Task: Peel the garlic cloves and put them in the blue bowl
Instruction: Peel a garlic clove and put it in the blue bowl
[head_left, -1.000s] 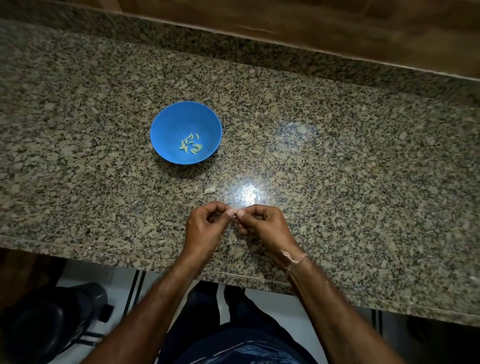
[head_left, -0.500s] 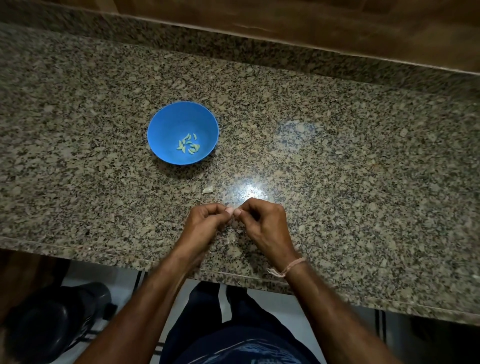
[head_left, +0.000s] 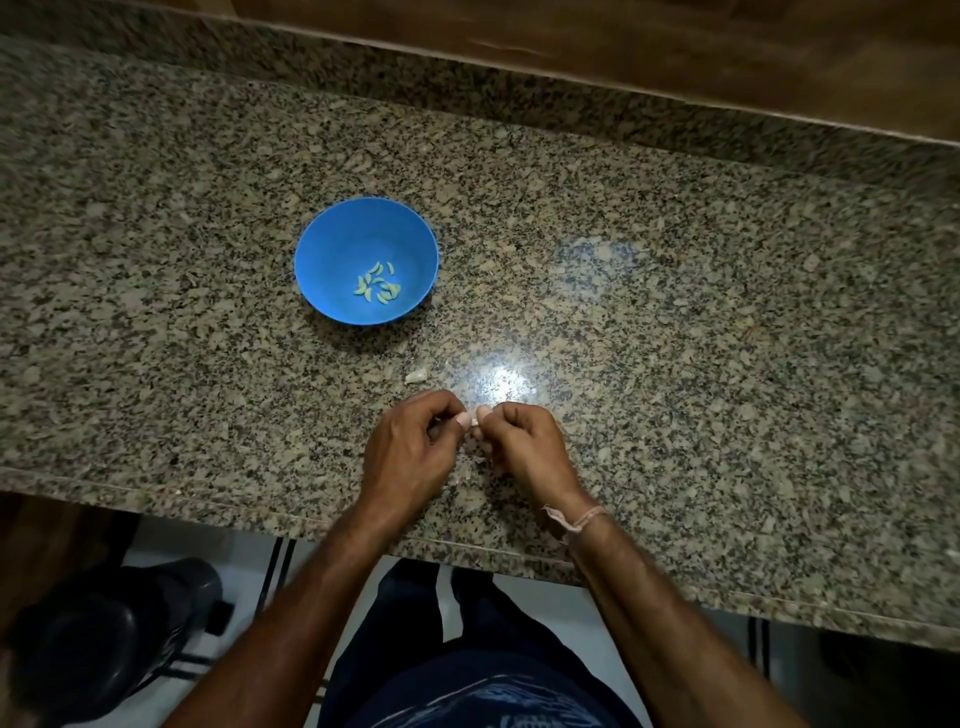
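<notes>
Counter: speckled granite worktop (head_left: 675, 312).
Bowl: blue bowl (head_left: 332, 244) sits left of centre, well apart from the hands.
Hands: left hand (head_left: 410, 447) and right hand (head_left: 524, 447) meet thumb to thumb near the front edge, both pinching one garlic clove (head_left: 474, 420).
Inside the bowl: a few peeled cloves (head_left: 376, 283).
Loose: pale scrap (head_left: 415, 375) on the granite, between bowl and hands.

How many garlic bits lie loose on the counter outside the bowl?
1: a pale piece on the counter, just this side of the blue bowl. A second clove is pinched between the left hand and right hand; more may hide beneath them.
</notes>
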